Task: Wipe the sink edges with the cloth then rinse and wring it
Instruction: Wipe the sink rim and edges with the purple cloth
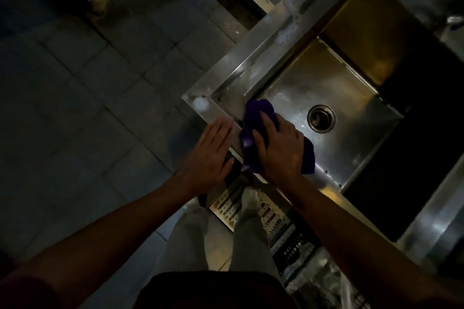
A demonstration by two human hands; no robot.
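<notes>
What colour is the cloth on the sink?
The cloth is dark purple, seen in the head view under the right hand.

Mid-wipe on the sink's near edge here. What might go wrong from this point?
The foam blob at the rim corner lies beyond the purple cloth, so it may get missed. More suds sit on the far-left edge, likely needing a longer reach. The left hand rests flat on the wet steel rim and might slip. The right hand covers only part of the cloth, which could bunch.
</notes>
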